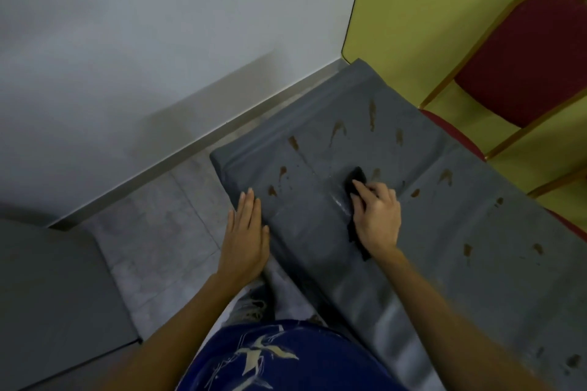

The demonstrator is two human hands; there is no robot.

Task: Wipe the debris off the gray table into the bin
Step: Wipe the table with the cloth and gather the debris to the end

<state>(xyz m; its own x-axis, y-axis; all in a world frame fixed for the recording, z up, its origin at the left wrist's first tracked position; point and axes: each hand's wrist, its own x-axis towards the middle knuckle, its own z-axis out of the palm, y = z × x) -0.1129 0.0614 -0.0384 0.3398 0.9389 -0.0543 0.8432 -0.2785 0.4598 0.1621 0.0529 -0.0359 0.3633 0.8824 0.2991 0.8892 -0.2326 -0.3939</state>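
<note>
Gray and slick-looking, the table (444, 232) carries brown debris smears (293, 143) on both sides of its middle and toward its far end. I have the right hand (376, 216) at the table's middle, fingers bent over a dark cloth (355, 178) and pressing it to the top. The left hand (246, 232) lies flat on the table's left edge, fingers straight, holding nothing. I judge the wiping is under way with most of it left, since I count at least 10 smears. No bin is in view, so I cannot tell which table edge to sweep toward. The next move calls for firm pressure on the cloth, dragged through the smears beyond it, with the left hand bracing the table.
</note>
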